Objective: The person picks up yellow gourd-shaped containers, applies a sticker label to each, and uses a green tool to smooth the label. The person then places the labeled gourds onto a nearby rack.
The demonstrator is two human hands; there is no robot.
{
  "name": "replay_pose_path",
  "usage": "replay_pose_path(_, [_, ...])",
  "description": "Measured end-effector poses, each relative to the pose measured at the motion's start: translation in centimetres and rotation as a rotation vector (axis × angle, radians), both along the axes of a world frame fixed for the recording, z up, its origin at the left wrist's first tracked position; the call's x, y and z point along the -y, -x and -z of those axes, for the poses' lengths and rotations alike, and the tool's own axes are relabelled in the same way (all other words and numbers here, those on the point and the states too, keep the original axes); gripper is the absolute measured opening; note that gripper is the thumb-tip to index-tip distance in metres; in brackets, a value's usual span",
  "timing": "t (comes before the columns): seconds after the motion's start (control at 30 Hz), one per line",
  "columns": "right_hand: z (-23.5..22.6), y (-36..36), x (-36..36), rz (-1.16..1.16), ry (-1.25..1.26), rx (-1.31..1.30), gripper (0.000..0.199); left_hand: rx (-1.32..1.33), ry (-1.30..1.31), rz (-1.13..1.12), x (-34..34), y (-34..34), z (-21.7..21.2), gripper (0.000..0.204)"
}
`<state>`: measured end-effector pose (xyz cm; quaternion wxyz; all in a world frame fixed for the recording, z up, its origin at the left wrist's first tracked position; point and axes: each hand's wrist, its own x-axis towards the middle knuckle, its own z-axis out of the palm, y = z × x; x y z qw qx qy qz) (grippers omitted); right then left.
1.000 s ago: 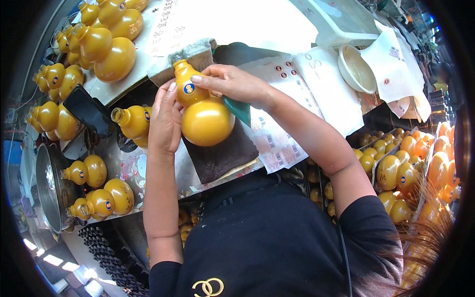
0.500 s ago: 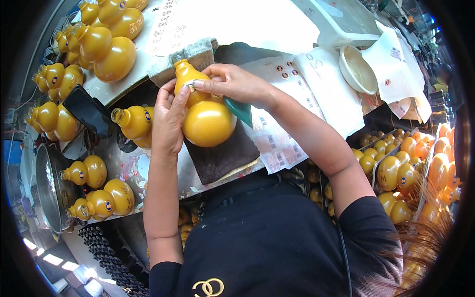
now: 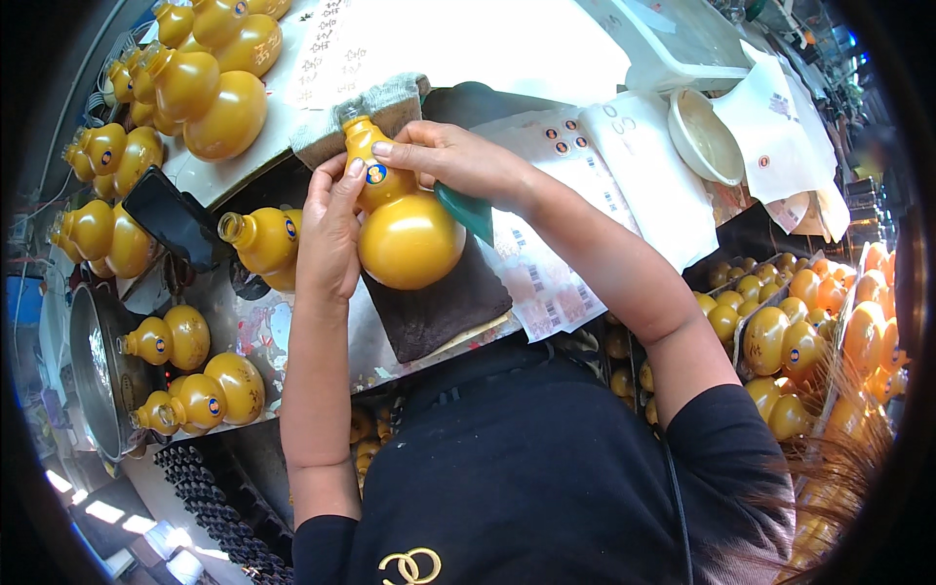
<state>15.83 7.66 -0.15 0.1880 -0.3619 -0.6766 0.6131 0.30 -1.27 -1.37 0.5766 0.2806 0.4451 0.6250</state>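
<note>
Around bottle (image 3: 402,219), 2 curled hands (image 3: 330,224) (image 3: 460,161)

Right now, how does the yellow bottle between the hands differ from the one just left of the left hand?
The held bottle points its neck away from the person; the side bottle points its neck leftward. The left hand and right hand touch the held bottle, while the side bottle is partly hidden behind the left hand. Both are glossy yellow with a round blue badge.
</note>
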Motion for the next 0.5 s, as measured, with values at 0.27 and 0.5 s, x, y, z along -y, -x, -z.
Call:
replay_pose_path(0.27, [0.3,0.0,0.1,-0.004,-0.031,-0.039,0.051,-0.094,-0.001,0.021,-0.3,0.2,0.0,0.042])
replay_pose_path(0.5, [-1.7,-0.3,-0.5,-0.081,-0.032,0.066,0.060,0.027,-0.023,0.053,0.1,0.6,-0.2,0.048])
